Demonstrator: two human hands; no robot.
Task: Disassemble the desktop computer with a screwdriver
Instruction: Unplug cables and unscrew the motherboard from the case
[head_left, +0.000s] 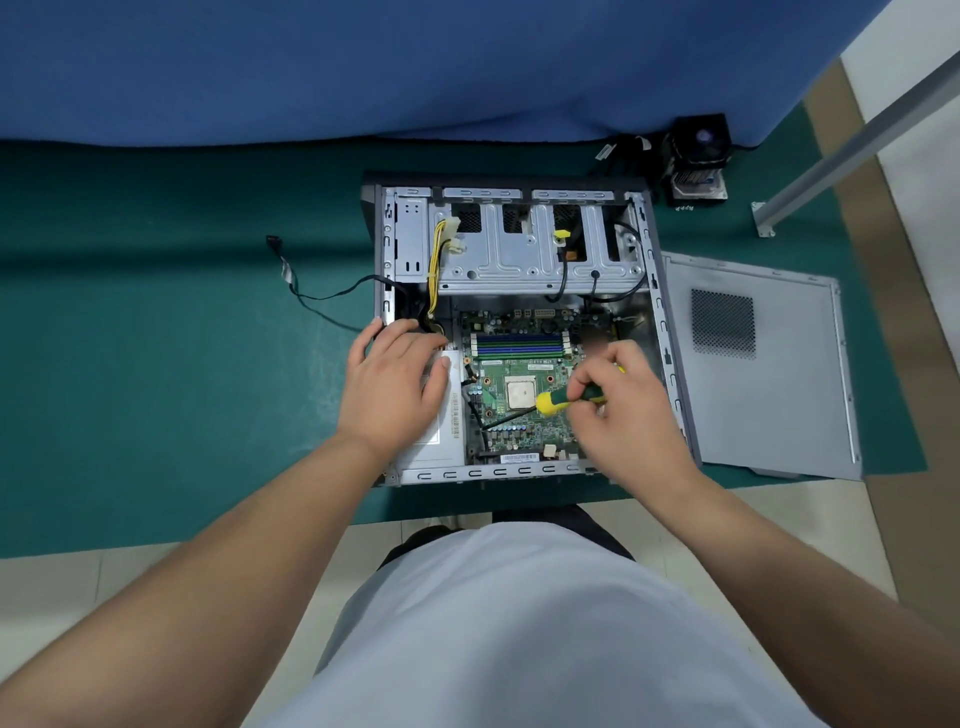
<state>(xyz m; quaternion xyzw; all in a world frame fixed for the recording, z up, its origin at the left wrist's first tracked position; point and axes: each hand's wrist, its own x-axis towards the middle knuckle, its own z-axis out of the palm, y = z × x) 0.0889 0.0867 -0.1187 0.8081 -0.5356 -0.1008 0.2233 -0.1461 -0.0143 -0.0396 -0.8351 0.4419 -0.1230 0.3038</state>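
lying on its side on the green mat (156, 364), the desktop computer (511, 332) is shown with its interior facing up, so that the motherboard (524, 395) can be reached from above. the screwdriver (550, 402) is gripped by the curled fingers of the right hand (623, 410), its shaft angled down and leftward onto the board; the tip appears to sit near a screw, though this is too small to confirm. the left hand (400, 384) is laid flat, fingers relaxed, on the power supply (441, 431), probably to steady the case. the removed side panel (763, 389) is set just right of the case, and the cooler (698, 156) at the far right.
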